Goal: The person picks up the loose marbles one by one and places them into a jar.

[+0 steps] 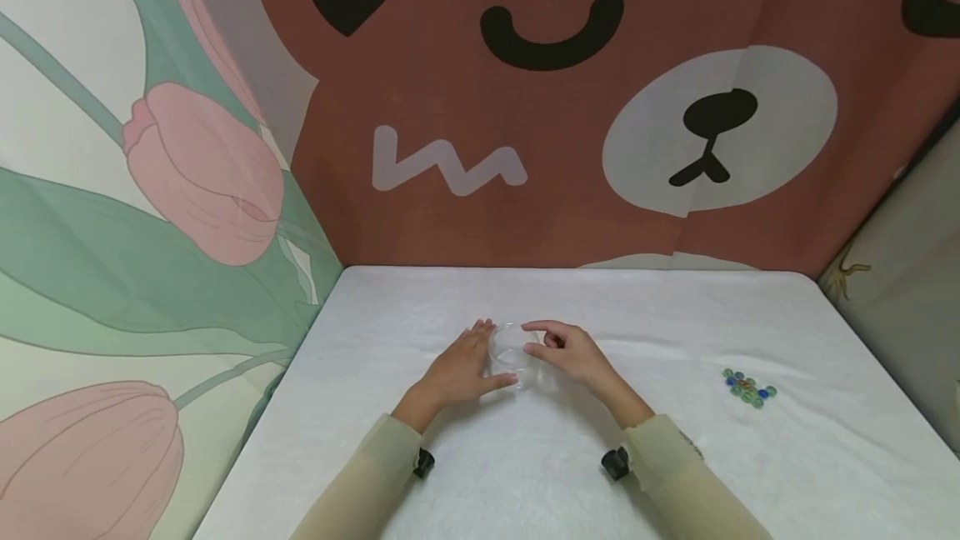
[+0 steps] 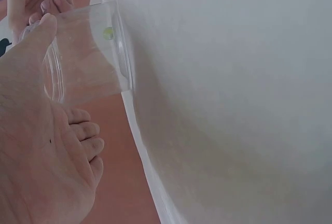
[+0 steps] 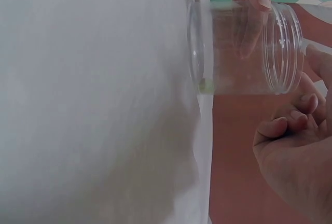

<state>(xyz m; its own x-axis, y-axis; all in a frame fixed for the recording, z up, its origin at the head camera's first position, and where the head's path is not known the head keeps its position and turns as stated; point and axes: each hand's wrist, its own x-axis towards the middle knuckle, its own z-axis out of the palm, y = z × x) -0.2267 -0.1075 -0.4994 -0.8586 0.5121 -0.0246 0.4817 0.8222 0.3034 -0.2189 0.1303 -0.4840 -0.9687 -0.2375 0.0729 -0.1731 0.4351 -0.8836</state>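
Observation:
A clear plastic jar [image 1: 510, 348] with a threaded mouth stands upright on the white-covered table. My left hand [image 1: 467, 367] holds it from the left, thumb on the near side and fingers along the far side. One greenish marble [image 3: 206, 85] shows low inside the jar in both wrist views. At the jar's mouth is my right hand [image 1: 573, 352]. Its thumb and index finger are spread apart by the rim, with nothing seen between them, and its other fingers [image 3: 296, 115] are curled in. The threaded rim [image 2: 54, 73] lies beside the left thumb in the left wrist view.
Several glass marbles [image 1: 747, 390], green, blue and amber, lie in a loose cluster on the right of the table [image 1: 825, 473]. Printed cloths with a bear [image 1: 555, 190] and tulips [image 1: 210, 173] hang behind and at the left.

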